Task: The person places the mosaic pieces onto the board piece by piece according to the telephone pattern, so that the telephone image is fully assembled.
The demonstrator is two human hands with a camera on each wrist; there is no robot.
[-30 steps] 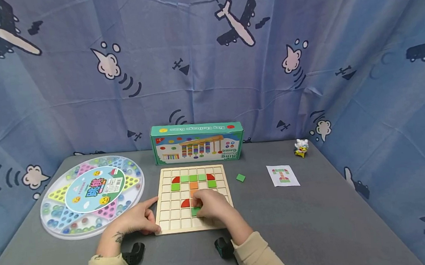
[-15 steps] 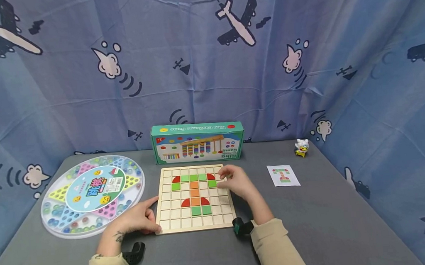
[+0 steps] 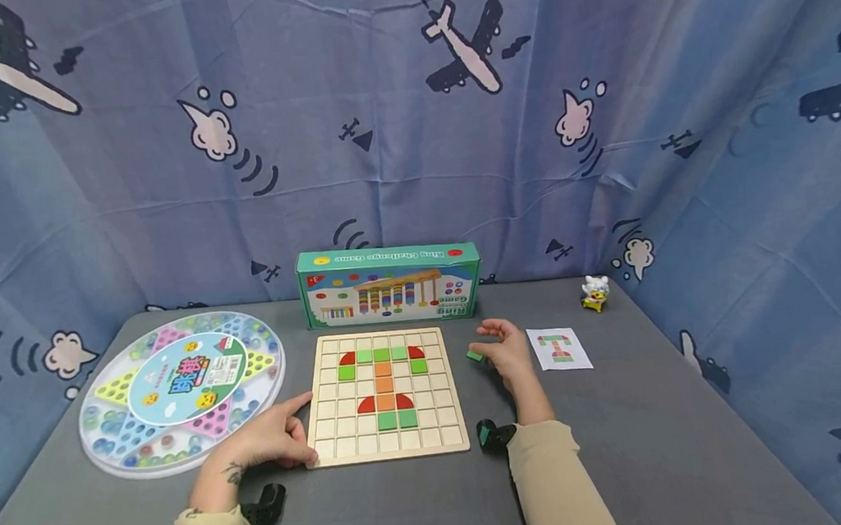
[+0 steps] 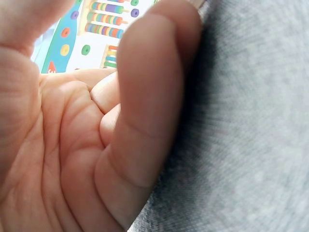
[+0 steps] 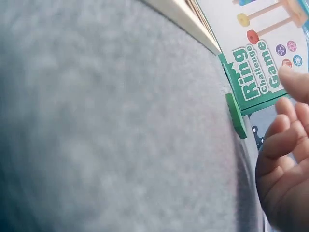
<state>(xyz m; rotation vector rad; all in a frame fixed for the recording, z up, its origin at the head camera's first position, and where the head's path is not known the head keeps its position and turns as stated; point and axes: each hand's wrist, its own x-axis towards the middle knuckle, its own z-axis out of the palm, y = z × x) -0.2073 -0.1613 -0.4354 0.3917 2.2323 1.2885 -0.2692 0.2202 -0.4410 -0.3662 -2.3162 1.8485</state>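
A wooden grid board [image 3: 431,418] lies in the middle of the table in the head view. Green, red and orange tiles in it form a mushroom-like shape, with an orange column [image 3: 384,385] between red rounded pieces. My left hand [image 3: 264,441] rests at the board's left edge, its index finger straight and its thumb at the near corner, the other fingers bent. Right of the board, my right hand [image 3: 513,357] is over a loose green square tile [image 3: 475,356]. In the right wrist view this tile [image 5: 235,116] lies on the cloth, apart from the relaxed fingers.
A Ring Challenge Game box [image 3: 391,285] stands behind the board. Left of it lies a round marble-game board [image 3: 102,452]. A printed pattern card [image 3: 579,355] and a small toy figure [image 3: 595,292] are at the right, on the grey tablecloth [image 3: 672,440].
My right hand has left the board and moved right to the loose green tile. A red rounded piece and a second bottom green tile now show in the grid. The left hand stays put.
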